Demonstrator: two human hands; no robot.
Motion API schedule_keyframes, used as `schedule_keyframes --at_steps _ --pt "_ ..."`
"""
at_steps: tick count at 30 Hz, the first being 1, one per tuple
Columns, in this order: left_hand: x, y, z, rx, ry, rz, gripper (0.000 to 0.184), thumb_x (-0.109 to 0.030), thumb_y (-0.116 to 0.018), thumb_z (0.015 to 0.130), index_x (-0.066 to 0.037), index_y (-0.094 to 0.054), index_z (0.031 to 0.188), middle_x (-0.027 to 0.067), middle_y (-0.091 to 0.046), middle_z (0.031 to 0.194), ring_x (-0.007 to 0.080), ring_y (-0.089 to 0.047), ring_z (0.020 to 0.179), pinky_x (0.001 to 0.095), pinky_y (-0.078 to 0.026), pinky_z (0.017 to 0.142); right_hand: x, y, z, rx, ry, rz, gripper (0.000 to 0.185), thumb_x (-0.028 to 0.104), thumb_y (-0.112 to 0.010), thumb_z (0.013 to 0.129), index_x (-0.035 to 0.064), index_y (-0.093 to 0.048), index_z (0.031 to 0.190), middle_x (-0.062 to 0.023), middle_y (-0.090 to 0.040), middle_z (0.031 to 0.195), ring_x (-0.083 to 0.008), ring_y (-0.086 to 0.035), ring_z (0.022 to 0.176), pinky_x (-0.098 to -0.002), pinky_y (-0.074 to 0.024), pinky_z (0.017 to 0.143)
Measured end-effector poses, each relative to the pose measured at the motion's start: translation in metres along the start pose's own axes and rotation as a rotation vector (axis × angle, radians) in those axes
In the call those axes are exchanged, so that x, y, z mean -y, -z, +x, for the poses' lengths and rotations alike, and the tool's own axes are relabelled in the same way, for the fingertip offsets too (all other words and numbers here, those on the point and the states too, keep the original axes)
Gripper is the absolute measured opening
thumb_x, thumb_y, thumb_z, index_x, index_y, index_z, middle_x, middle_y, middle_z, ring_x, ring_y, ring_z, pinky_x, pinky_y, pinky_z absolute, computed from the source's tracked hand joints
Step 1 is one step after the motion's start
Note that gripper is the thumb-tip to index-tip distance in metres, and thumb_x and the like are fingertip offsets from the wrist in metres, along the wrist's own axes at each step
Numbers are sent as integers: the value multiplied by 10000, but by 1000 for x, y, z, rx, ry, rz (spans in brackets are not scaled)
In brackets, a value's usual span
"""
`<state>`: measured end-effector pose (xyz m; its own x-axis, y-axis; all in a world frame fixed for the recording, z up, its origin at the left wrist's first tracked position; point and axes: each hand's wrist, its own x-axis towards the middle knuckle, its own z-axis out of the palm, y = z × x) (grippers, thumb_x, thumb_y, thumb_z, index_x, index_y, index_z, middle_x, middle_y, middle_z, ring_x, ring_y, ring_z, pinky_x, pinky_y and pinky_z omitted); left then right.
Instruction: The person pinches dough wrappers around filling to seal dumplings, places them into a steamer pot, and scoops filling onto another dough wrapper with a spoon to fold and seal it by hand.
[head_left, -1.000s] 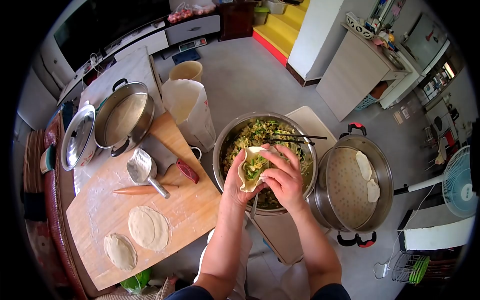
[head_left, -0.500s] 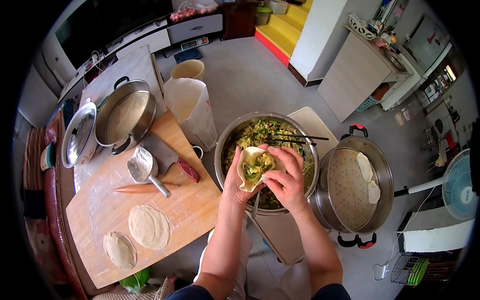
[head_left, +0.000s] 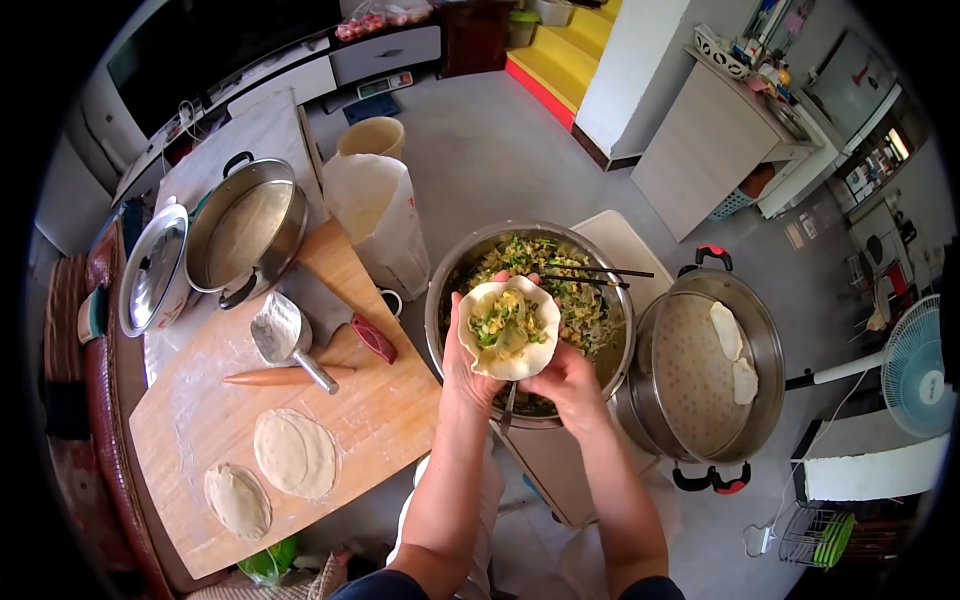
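A round dough wrapper (head_left: 540, 362) with frilled edges lies cupped in my left hand (head_left: 465, 365), with chopped green and yellow filling (head_left: 508, 322) in its middle. My right hand (head_left: 570, 385) has its fingers curled at the wrapper's lower right edge; its fingertips are partly hidden. Under both hands stands a large metal bowl (head_left: 440, 290) of the same filling (head_left: 595, 325). Black chopsticks (head_left: 600, 271) rest across it, and a metal spoon handle (head_left: 508, 408) leans over the near rim.
At right, a steamer pot (head_left: 770, 400) holds two filled dough pieces (head_left: 728, 330). On the wooden board (head_left: 380, 430) lie flat dough rounds (head_left: 297, 453), an oval dough piece (head_left: 238, 502), a rolling pin (head_left: 265, 377), a metal scoop (head_left: 280, 330) and a red-handled cleaver (head_left: 373, 338).
The wrapper has opened out flatter and faces up more. My right hand has moved from its upper right rim down to its lower right edge.
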<state>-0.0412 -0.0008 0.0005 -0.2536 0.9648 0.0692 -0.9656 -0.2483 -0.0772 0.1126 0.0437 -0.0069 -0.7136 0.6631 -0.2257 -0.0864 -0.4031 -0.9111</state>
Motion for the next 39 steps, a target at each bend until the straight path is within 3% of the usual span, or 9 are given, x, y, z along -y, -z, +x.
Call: schedule_keyframes --at_steps 2,5,11,14,17,20,29,35,39 --pt "2 -1 -1 -9 -25 3 693 -595 -283 1036 -67 -421 1464 251 -438 1481 535 -467 1286 652 -441 1036 -3 -9 0 -4 -32 110 500 -53 -733 825 -14 -547 1287 -87 -645 1206 -185 -656 1056 -349 -584 876" --pt "5 3 1 3 -73 58 688 -594 -294 1036 -73 -400 1472 237 -467 1460 515 -487 1279 631 -468 1019 -4 -15 6 -112 193 17 504 -37 -746 827 -20 -540 1287 -98 -645 1203 -183 -652 1064 -331 -571 897" --pt "5 10 4 -23 -57 53 690 -593 -298 1037 -64 -383 1471 212 -515 1417 401 -545 1255 559 -502 1014 1 -20 4 -135 334 -111 593 -52 -736 833 -42 -475 1366 -105 -633 1229 -183 -644 1097 -308 -542 935" --pt "8 10 3 -34 -74 6 680 -565 -247 1051 -51 -405 1467 222 -498 1434 451 -498 1286 571 -443 1074 2 -20 5 -124 381 -174 630 -74 -715 834 -40 -445 1403 -120 -633 1228 -184 -648 1094 -311 -542 927" --pt "9 6 3 -131 -124 97 686 -586 -268 1044 -56 -409 1457 214 -520 1415 387 -525 1279 542 -473 1053 6 -20 -1 -171 417 -250 634 -95 -696 833 -34 -443 1411 -134 -638 1220 -181 -652 1084 -307 -543 918" --pt "6 8 3 -134 -149 94 683 -572 -233 1049 -64 -399 1476 222 -464 1470 464 -444 1335 605 -395 1103 3 -13 -4 -182 441 -212 643 -91 -722 819 -13 -464 1403 -130 -673 1184 -168 -670 1051 -296 -542 902" --pt "12 5 4 -146 -187 172 698 -596 -255 1040 -86 -378 1500 203 -469 1473 428 -470 1325 572 -426 1087 -14 -21 11 -303 550 -56 450 -85 -739 828 -43 -570 1243 -121 -691 1057 -168 -681 957 -276 -570 832" --pt "15 9 5 -152 -259 190 711 -610 -267 1034 -76 -391 1486 195 -506 1434 374 -516 1289 524 -457 1060 -9 -28 17 -394 737 -296 348 -94 -750 808 -38 -620 1125 -85 -628 1093 -150 -678 925 -266 -563 789" --pt "11 10 3 -187 -310 239 721 -619 -274 1030 -64 -404 1471 196 -537 1394 365 -543 1261 504 -470 1049 -4 -32 10 -358 723 -447 348 -87 -733 823 -32 -623 1148 -96 -613 1135 -155 -672 953 -278 -572 782"
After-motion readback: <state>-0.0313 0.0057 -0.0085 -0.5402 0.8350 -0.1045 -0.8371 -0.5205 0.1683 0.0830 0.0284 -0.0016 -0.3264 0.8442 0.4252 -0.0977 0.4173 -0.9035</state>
